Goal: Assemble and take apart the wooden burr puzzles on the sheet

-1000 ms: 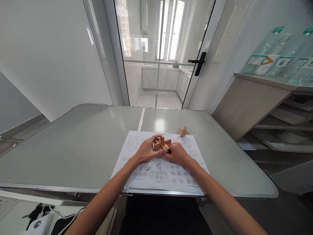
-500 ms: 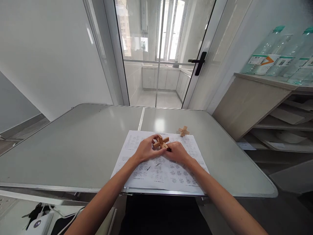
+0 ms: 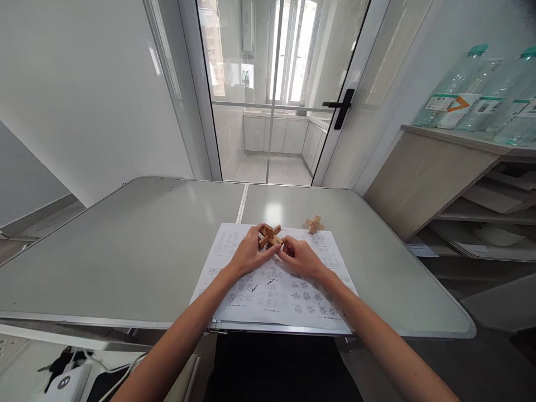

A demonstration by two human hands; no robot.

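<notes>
Well inside the worktop (image 3: 117,251) edges, your left hand (image 3: 248,255) grasps the wooden puzzle (image 3: 270,237); whether your right hand (image 3: 302,257) grasps, I can't tell.

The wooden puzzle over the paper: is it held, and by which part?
The left hand holds the wooden puzzle by its left and near sides. The right hand is at its near right end; whether it grips there cannot be told.

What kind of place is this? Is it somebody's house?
It looks like a room in a home, though I can't be sure. The table stands by a glass door, and white cabinets show through it, perhaps a kitchen. Bottles stand on a shelf unit.
</notes>
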